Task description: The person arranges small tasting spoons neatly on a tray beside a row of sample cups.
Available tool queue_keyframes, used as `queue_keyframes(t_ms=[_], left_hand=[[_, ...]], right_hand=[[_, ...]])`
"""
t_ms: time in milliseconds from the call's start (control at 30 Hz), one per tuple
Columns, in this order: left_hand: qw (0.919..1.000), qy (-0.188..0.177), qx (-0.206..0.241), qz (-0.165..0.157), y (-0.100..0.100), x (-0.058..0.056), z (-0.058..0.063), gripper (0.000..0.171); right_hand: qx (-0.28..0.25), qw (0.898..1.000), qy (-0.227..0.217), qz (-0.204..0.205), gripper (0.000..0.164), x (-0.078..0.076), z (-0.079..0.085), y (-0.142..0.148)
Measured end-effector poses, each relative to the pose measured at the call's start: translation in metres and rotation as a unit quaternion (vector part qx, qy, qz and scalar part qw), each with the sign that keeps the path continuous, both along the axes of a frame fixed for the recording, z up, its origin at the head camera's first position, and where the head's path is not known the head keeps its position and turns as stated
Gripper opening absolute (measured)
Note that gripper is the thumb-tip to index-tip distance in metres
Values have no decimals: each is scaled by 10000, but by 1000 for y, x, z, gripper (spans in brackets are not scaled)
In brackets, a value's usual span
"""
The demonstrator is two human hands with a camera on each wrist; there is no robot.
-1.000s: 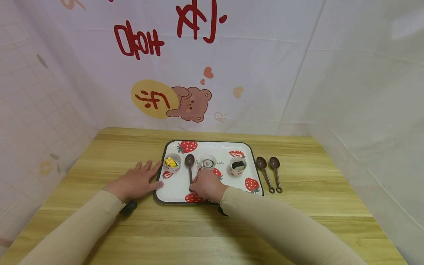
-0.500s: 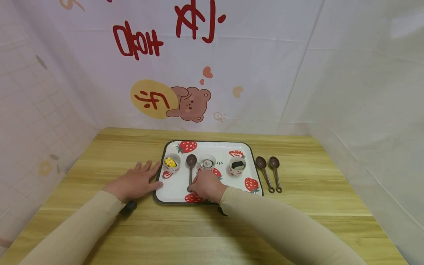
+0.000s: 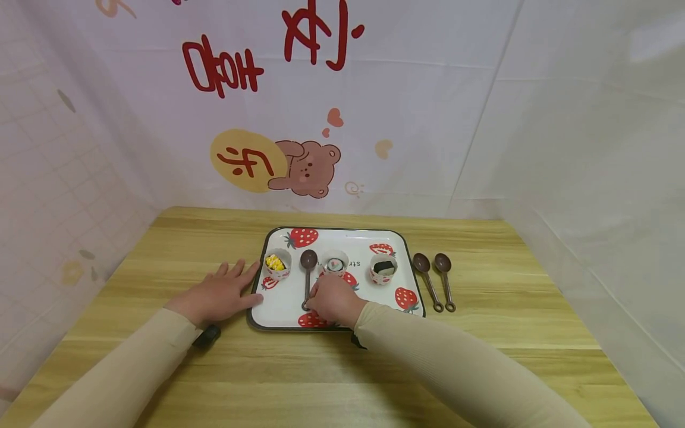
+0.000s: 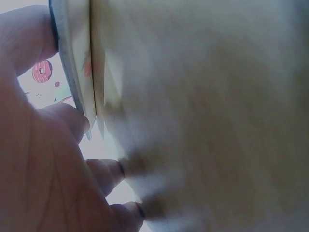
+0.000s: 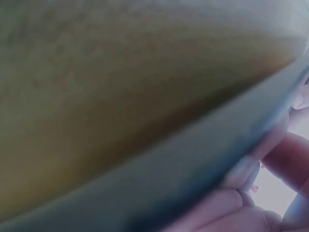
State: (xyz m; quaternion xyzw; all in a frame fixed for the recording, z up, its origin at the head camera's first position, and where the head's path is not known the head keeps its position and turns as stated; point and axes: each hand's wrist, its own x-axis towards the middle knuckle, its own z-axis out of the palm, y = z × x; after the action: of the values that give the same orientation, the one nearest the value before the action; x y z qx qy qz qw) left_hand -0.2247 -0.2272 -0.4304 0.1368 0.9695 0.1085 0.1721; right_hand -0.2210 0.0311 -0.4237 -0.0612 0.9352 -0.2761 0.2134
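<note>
A brown spoon (image 3: 308, 274) lies on a white strawberry-print tray (image 3: 289, 318), its bowl pointing away from me. With curled fingers, my right hand (image 3: 337, 298) pinches the end of its handle. My left hand (image 3: 227, 292) spreads its fingers at the tray's left edge, the thumb reaching over the rim. In the left wrist view, those fingers (image 4: 104, 174) stand apart beside the rim. Left of the spoon is a paper cup (image 3: 278, 272) with a yellow-topped piece. Just beyond my right hand stands another paper cup (image 3: 335, 260) holding a sushi roll piece, its lower part hidden.
On the tray's right side sits a third paper cup (image 3: 384, 276) with a black-and-white piece. Two more brown spoons, a nearer-to-tray spoon (image 3: 428, 282) and an outer spoon (image 3: 446, 282), lie on the wooden table (image 3: 497, 309). A printed cloth (image 3: 407, 178) hangs behind.
The spoon's bowl has shifted slightly right, and its handle now stands straighter on the tray. My left hand has stayed at the tray's edge; the right has hardly moved.
</note>
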Motion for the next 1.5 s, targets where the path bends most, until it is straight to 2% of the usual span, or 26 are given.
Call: queue_keyframes(t_ms=[400, 600, 733, 1100, 1500], left_hand=[[10000, -19, 18, 17, 0, 0, -2, 95], [10000, -43, 15, 23, 0, 0, -3, 95], [10000, -44, -7, 3, 1, 0, -3, 96], [10000, -20, 32, -55, 1, 0, -4, 95], [10000, 55, -27, -57, 0, -1, -4, 96]], right_hand=[[-409, 9988, -203, -196, 18, 5, 7, 8], [-347, 9993, -106, -128, 18, 9, 14, 16], [-644, 9977, -142, -130, 17, 12, 21, 26], [-1335, 9897, -42, -512, 13, 13, 45, 78], [-1112, 9904, 384, -731, 13, 13, 74, 148]])
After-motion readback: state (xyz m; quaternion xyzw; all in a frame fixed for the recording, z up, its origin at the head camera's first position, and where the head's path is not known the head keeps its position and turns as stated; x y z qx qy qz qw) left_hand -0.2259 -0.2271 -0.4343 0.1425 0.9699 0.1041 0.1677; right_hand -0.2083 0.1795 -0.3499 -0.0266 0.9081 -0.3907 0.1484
